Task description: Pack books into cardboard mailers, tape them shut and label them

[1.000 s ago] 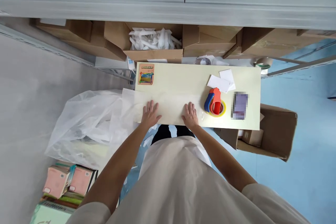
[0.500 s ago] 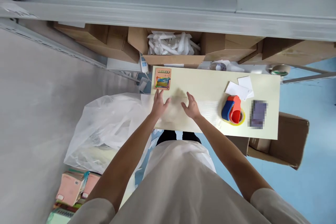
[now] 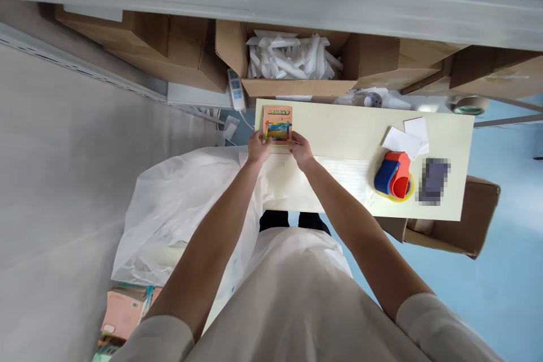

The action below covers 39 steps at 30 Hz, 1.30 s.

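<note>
A small book (image 3: pixel 278 119) with an orange-pink cover and a colourful picture is at the far left of the cream table (image 3: pixel 335 124). My left hand (image 3: pixel 258 148) grips its lower left corner, thumb on the cover. At the lower right corner, my right hand (image 3: pixel 301 150) pinches its edge. Fingers under the book are hidden. Just in front of my hands, a translucent plastic sheet (image 3: pixel 339 172) lies across the table and runs into a big crumpled pile (image 3: pixel 186 192) on the left.
On the table's right side are a red and blue tape dispenser (image 3: pixel 394 175), white cards (image 3: pixel 405 138) and a pixelated dark object (image 3: pixel 433 181). Behind stands a carton (image 3: pixel 301 87) of white rolled pieces. Books (image 3: pixel 123 311) are stacked at lower left; an open carton (image 3: pixel 460 226) sits right.
Both hands, open and apart before, have come together at the book and closed on its lower corners. The camera view has shifted slightly.
</note>
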### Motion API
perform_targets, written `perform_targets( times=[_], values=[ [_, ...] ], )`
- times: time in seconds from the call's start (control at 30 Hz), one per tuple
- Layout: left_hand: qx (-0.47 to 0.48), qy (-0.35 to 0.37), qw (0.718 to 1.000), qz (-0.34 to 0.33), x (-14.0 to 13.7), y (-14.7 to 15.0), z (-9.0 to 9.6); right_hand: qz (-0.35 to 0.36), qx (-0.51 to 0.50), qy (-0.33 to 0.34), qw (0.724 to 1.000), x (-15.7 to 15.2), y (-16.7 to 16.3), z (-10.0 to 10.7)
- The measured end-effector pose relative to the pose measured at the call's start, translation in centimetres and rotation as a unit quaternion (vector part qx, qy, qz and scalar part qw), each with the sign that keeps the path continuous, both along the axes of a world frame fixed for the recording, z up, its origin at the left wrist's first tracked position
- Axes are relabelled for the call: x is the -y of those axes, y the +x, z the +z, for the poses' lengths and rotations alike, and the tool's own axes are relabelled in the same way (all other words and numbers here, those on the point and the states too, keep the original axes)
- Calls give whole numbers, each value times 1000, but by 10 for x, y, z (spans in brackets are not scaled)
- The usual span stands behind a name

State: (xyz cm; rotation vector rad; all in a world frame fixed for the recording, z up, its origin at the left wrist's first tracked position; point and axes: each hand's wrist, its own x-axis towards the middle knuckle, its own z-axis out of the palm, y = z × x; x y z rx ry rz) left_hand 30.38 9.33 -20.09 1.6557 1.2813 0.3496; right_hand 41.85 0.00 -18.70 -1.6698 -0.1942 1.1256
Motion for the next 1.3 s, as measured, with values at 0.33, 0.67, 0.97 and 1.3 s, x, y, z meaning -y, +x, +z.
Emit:
perform_targets(
  times=[0.33, 0.67, 0.97, 1.3],
  values=[
    [38, -23, 998, -45, 75, 13, 55, -93, 66, 94, 989, 92, 25, 38],
    [-11, -50, 975, -218, 234, 21, 41, -139, 79, 17, 987, 260, 27, 26],
    [-166, 128, 925, -318, 263, 35, 34, -34, 253, -110, 961, 284, 36, 2],
    [-234, 155, 872, -401, 276, 34, 39, -9, 289, -109, 951, 295, 33, -3]
  ],
)
